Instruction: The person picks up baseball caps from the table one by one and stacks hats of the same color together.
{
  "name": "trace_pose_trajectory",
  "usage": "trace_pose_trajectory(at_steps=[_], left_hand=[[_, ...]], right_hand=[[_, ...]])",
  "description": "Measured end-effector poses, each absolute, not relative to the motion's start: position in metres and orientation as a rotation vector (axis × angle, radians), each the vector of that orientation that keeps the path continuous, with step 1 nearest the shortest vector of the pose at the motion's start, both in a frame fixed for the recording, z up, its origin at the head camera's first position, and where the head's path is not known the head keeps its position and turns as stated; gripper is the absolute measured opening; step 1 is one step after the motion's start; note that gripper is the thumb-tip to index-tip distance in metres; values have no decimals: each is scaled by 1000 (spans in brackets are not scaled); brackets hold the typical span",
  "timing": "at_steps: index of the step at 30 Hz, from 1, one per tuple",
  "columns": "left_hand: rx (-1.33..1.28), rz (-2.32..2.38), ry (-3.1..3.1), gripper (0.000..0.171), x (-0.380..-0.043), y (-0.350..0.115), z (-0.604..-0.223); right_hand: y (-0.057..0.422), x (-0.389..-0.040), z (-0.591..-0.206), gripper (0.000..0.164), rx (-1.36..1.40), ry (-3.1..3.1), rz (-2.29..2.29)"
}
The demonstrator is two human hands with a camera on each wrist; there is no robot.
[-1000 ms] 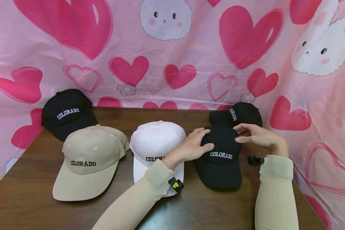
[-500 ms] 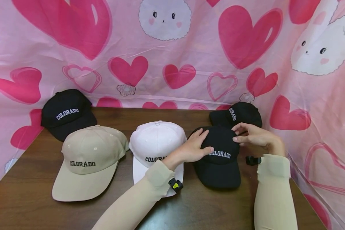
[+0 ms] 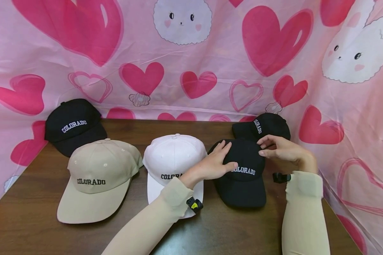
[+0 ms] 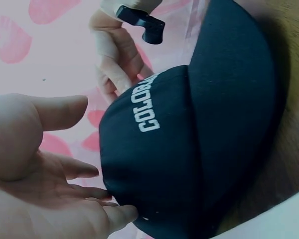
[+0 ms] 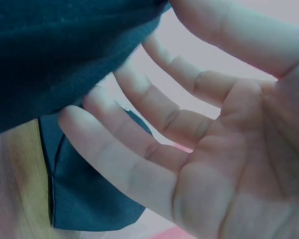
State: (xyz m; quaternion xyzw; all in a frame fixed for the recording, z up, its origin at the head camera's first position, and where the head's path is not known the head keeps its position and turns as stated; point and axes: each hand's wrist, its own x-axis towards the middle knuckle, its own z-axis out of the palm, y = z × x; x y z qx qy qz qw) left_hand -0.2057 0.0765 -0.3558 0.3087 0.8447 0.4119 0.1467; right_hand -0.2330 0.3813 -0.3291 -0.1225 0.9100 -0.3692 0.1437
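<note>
A black baseball cap with white COLORADO lettering sits on the table, right of centre, its brim toward me. My left hand lies along the cap's left side with fingers extended and thumb spread. In the left wrist view, that hand's fingertips touch the crown. From the other side, my right hand has its fingertips at the crown's right edge. The right wrist view shows its gently bent fingers against the dark fabric, with the palm off it. The crown's back is hidden from the head view.
Left of the black cap stands a white cap, partly behind my left forearm. A beige cap is further left, with another black cap behind it. One more black cap sits at the back right. A pink heart-print cloth encloses the table.
The black cap has shifted slightly left between my hands. My left fingers have spread further over its crown, and my right hand has moved a little left with it.
</note>
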Motion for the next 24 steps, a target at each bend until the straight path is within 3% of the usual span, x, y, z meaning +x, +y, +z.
trace_pose_trajectory(at_steps=[7,24], left_hand=[[975,1263,2500,70,-206,71,-343],[1247,1546,2541,65,-201,53,-311]], right_hand=[[389,-230,-321,48,-364,2787,-1061],[409,-241,-333,71,369,2904,-1680]])
